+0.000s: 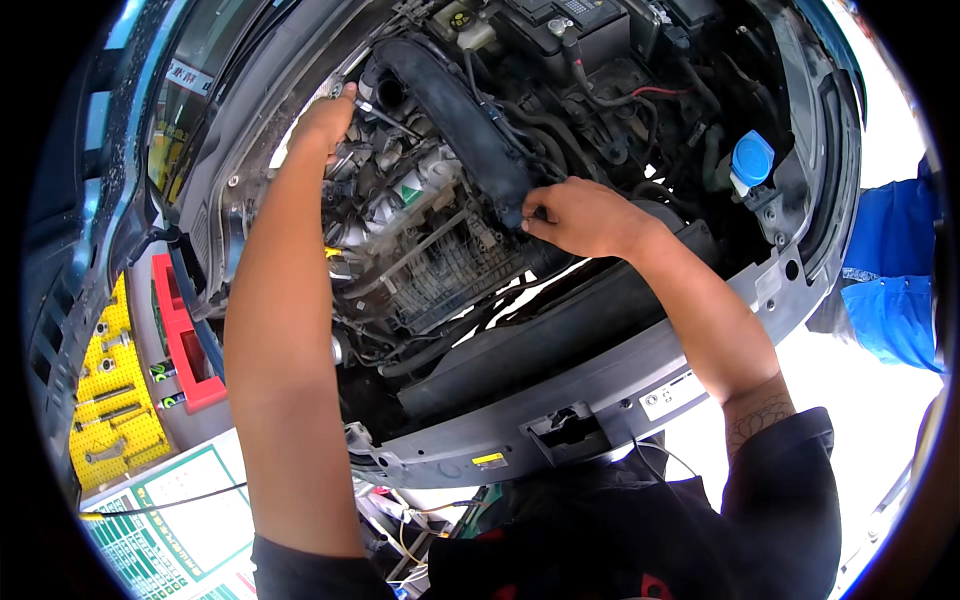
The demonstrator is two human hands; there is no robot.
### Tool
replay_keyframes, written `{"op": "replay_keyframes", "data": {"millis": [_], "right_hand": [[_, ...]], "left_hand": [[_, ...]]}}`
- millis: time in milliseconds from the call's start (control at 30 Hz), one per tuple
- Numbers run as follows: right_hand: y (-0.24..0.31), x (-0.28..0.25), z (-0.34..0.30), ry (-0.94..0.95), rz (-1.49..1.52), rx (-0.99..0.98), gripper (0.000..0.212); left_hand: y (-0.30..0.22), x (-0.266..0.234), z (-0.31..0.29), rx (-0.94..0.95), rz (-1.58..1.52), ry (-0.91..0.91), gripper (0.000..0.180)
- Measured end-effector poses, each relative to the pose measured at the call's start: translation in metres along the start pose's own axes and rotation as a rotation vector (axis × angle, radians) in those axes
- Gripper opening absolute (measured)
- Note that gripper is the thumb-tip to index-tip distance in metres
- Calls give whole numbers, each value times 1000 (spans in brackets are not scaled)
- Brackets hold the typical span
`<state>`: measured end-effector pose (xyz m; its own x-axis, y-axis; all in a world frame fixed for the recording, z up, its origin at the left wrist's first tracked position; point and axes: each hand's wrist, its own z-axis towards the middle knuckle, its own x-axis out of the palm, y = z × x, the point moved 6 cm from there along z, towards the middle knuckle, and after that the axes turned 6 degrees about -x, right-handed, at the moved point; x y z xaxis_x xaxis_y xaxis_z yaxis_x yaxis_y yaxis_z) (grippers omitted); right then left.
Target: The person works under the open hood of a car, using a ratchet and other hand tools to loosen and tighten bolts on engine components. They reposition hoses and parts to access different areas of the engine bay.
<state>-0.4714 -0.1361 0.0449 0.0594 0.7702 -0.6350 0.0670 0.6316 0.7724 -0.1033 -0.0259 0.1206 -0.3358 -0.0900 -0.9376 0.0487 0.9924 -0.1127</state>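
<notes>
Duct [460,115], thick and black, lies across the engine [430,265] at the upper centre of the frame. From my remote seat its long axis reads as a slant: from the open mouth [388,92] at upper left, down and rightward to the lower end near the middle of the frame.

My right grip [590,216] is at that lower end, coming in from its right, so the duct runs up and left from there. Thumb and index are curled close together with a small dark gap between them; I cannot tell whether they pinch the duct or only rest against it.

My left grip [322,125] is by the other end, left of the mouth and apart from it, and is the nearer of the two to that opening. Most of its fingers are hidden from me, so I cannot tell how far open it is or what it has hold of. Just beside it a slim rod [391,120] slants down and right, below the mouth.

Well apart from both, I see a blue cap [752,158] at upper right and a yellow pegboard [140,385] at lower left.
</notes>
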Motion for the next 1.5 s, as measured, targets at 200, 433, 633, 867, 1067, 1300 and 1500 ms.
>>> {"op": "replay_keyframes", "data": {"millis": [200, 433, 633, 867, 1067, 1300, 1500], "right_hand": [[-9, -11, 0, 62, 37, 112, 28], [-4, -22, 3, 46, 63, 151, 28], [-3, -20, 6, 16, 95, 143, 24], [-4, -16, 8, 7, 93, 158, 26], [-4, -12, 5, 34, 99, 122, 26], [-1, -10, 1, 90, 79, 134, 28], [0, -13, 4, 104, 48, 117, 31]], "left_hand": [[-23, -7, -32, 605, 294, -416, 62], [0, -15, -17, 1315, 396, -515, 36], [1, -33, 8, 1382, 576, -493, 37], [3, -13, 3, 1033, 608, -427, 43], [-5, -11, -3, 818, 539, -515, 50], [-28, 1, -41, 481, 385, -423, 52], [-52, -1, -47, 546, 368, -401, 56]]}}
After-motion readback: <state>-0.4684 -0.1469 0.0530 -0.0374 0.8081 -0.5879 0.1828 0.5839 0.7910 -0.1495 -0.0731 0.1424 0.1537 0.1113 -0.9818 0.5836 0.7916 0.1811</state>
